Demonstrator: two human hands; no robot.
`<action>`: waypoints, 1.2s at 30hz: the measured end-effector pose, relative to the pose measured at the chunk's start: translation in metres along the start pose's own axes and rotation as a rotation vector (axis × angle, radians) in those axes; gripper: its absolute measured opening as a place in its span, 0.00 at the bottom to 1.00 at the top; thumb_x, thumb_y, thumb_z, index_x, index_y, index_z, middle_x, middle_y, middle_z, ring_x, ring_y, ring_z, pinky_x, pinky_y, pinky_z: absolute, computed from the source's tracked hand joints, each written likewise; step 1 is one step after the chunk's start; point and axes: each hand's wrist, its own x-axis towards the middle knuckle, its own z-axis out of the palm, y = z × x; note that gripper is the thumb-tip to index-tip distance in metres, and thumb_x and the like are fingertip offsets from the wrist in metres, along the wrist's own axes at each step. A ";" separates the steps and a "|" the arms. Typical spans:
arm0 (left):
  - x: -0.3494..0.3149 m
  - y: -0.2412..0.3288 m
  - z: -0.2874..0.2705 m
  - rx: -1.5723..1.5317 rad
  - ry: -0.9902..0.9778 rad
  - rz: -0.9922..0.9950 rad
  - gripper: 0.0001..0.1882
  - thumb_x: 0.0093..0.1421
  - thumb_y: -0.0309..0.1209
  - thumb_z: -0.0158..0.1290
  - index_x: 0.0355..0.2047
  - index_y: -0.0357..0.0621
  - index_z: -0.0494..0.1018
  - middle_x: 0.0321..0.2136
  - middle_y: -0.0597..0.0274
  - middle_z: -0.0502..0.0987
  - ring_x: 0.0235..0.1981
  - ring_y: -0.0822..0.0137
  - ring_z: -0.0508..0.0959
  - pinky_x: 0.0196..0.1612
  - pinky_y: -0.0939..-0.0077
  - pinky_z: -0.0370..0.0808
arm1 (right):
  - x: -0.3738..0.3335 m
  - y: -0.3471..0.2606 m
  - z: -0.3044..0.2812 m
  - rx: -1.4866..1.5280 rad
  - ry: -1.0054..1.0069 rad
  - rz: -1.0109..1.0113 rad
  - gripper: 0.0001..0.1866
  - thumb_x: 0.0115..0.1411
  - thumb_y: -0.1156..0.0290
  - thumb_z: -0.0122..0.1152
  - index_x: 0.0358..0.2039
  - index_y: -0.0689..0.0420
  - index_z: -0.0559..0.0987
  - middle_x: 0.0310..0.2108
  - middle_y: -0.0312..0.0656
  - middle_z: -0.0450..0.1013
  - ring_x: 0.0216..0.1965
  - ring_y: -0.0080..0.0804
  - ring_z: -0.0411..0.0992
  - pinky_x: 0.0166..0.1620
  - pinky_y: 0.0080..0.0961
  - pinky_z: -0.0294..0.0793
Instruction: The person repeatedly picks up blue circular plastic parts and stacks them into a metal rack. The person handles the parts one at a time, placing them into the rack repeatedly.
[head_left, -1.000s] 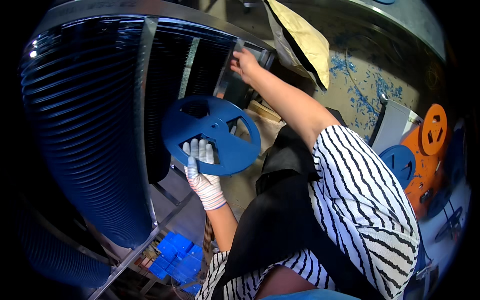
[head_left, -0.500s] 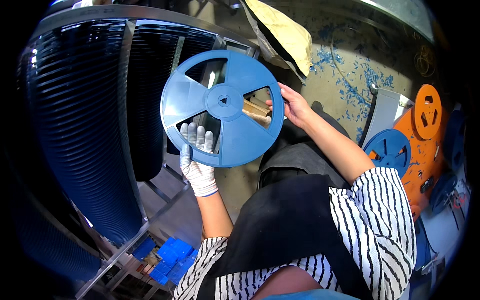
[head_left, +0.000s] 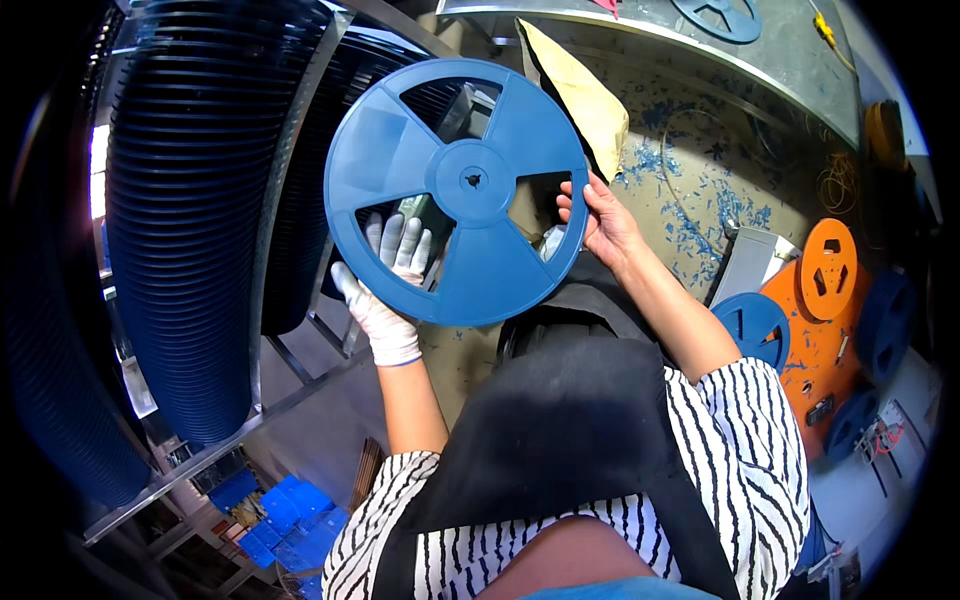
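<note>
A large blue plastic reel (head_left: 490, 270) faces up in front of me, with three flat sectors, three cut-out windows and a small hole in its round hub. My bare right hand (head_left: 612, 228) pinches its right rim, the fingertips showing through the right window. On my left hand (head_left: 378, 318) is a white glove with grey fingertips. That hand lies behind the reel's lower left rim, its fingers spread and seen through the lower left window. The left thumb stands out beside the rim, off the reel's front. Whether the left palm bears any weight is hidden.
Long rows of dark blue discs (head_left: 195, 230) fill a metal rack (head_left: 290, 160) on the left. Beyond the reel lie a yellow sack (head_left: 585, 90) and blue scraps (head_left: 735, 210) on the floor. An orange machine plate (head_left: 790, 290) with reels stands right; a metal table (head_left: 790, 60) is far right.
The reel has moved slightly up and to the right in view and turned a little. My left thumb has come off its front rim, and the left fingers have spread.
</note>
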 end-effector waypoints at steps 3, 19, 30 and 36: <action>-0.002 -0.017 -0.009 0.249 0.452 -0.014 0.37 0.63 0.55 0.42 0.64 0.44 0.53 0.63 0.48 0.56 0.64 0.48 0.56 0.67 0.49 0.49 | -0.002 0.004 -0.001 -0.001 -0.020 -0.007 0.18 0.67 0.72 0.45 0.58 0.54 0.65 0.45 0.49 0.72 0.43 0.44 0.75 0.45 0.39 0.80; 0.020 -0.078 -0.025 -0.165 0.136 -0.454 0.42 0.57 0.55 0.46 0.61 0.33 0.57 0.57 0.43 0.64 0.57 0.44 0.65 0.63 0.49 0.59 | -0.009 0.012 0.004 -0.173 0.040 -0.014 0.22 0.70 0.65 0.37 0.62 0.59 0.59 0.49 0.48 0.69 0.44 0.42 0.75 0.48 0.36 0.79; 0.130 -0.020 -0.103 0.180 0.303 -0.219 0.20 0.64 0.45 0.44 0.46 0.44 0.71 0.39 0.55 0.77 0.40 0.60 0.76 0.47 0.63 0.75 | 0.003 0.018 -0.058 -0.508 0.314 0.042 0.26 0.67 0.59 0.49 0.61 0.60 0.62 0.54 0.45 0.68 0.50 0.34 0.70 0.50 0.26 0.72; 0.179 -0.009 -0.103 0.266 0.468 -0.131 0.17 0.60 0.46 0.50 0.43 0.49 0.73 0.37 0.59 0.77 0.39 0.61 0.76 0.50 0.65 0.72 | 0.009 0.017 -0.077 -0.509 0.359 0.058 0.24 0.67 0.61 0.48 0.59 0.60 0.65 0.51 0.42 0.70 0.47 0.29 0.72 0.48 0.23 0.73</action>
